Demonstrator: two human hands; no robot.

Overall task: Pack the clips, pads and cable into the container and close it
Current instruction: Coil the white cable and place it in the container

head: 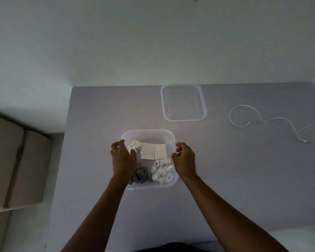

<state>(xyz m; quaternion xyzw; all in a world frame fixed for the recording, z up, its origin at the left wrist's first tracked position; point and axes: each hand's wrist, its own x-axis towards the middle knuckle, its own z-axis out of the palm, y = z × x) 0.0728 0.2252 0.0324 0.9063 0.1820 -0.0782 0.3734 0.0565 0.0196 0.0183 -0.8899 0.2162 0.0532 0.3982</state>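
the clips and pads look packed: white clips [163, 174], grey clips [140, 176] and square pads [153, 150] lie inside the clear container [147, 132] near the front of the table [98, 110]. the left hand [123, 159] reaches over the container's left side with fingers curled among the clips, and whether it pinches one i cannot tell; the right hand [184, 158] curls loosely at the right rim, holding nothing i can see. the cable [258, 117] lies loose, well apart to the right, so coiling it in seems next, then the lid [184, 102] behind. the left wall is hidden under the hand.
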